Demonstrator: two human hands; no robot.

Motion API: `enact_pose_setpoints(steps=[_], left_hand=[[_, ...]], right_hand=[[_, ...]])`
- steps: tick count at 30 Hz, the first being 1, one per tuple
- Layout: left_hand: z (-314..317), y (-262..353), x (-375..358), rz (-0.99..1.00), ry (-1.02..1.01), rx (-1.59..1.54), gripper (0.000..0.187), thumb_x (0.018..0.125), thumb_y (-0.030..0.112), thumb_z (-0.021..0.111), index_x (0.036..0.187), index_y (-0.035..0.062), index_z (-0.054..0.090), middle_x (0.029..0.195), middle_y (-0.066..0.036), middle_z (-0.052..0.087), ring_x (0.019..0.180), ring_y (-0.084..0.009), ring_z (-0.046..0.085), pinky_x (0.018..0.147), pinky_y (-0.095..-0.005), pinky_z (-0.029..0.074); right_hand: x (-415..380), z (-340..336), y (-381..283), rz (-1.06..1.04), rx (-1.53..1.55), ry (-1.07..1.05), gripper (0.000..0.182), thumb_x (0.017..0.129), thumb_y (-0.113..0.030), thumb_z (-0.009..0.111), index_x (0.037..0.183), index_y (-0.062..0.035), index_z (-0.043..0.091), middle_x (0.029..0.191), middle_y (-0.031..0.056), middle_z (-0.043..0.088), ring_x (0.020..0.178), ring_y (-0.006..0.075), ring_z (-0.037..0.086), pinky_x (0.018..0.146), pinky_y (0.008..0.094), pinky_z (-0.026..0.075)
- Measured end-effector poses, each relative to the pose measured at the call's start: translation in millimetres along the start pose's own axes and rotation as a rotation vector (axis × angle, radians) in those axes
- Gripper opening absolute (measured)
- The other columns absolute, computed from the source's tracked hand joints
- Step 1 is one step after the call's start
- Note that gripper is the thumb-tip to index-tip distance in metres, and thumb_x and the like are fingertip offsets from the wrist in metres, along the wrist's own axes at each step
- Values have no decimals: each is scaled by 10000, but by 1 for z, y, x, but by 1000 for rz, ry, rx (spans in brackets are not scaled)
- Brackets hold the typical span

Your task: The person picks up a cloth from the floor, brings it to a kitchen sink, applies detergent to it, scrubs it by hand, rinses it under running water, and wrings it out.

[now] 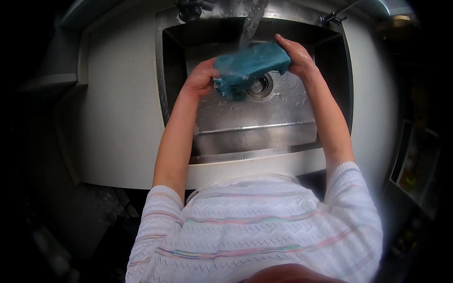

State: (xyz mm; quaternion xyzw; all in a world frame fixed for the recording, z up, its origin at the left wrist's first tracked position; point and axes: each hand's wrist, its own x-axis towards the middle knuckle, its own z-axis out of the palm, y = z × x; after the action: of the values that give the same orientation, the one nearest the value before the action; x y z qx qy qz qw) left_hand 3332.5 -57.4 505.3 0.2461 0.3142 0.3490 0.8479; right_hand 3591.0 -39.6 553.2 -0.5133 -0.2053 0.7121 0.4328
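A wet teal cloth is stretched between my two hands over the steel sink, beneath a stream of running water. My left hand grips the cloth's left end, where it hangs bunched and dripping. At the right end, my right hand holds the cloth with the thumb along its upper edge. The cloth hides some of the fingers of both hands. Just below the cloth, the round drain is partly covered by it.
The steel sink basin has wet walls and a raised front rim. A dark tap fitting stands at the back left, and a dark handle at the back right. A pale countertop surrounds the sink.
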Motion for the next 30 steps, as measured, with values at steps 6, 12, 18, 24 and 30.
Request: enact_pose_setpoints(steps=[6,12,18,24,30], left_hand=[[-13,-25,12,-188,78,248,289,715,23,574,997,-38,552,928,-84,601,805,-163,591,723,-276,479],[6,-33,7,-101,158,499,273,681,44,587,932,-59,563,825,-83,598,730,-151,571,654,-281,455],[21,-26,10,-84,132,714,319,676,-1,550,994,-10,552,880,-31,591,778,-116,551,721,-256,445],[47,8,-7,14,-104,508,406,630,-42,473,1026,6,549,855,5,559,753,-92,499,685,-218,411],[39,34,-17,89,-96,325,422,594,-58,439,1002,-7,536,925,-14,553,847,-117,493,782,-219,375]], right_hand=[[9,2,-12,-126,-670,30,214,808,-193,569,885,4,602,771,42,583,706,99,523,628,227,419],[37,73,-69,-620,-768,-122,370,798,-156,555,1113,24,489,990,113,592,903,172,552,800,281,426],[53,144,-95,-716,-894,-319,489,801,-205,575,1204,11,398,1116,124,521,1025,194,492,863,292,393],[40,93,-63,-453,-876,-506,600,811,-281,571,1281,-6,319,1262,136,415,1166,213,397,988,298,292],[-4,12,15,37,-812,-586,411,707,-274,701,981,1,568,878,29,580,860,115,509,821,251,385]])
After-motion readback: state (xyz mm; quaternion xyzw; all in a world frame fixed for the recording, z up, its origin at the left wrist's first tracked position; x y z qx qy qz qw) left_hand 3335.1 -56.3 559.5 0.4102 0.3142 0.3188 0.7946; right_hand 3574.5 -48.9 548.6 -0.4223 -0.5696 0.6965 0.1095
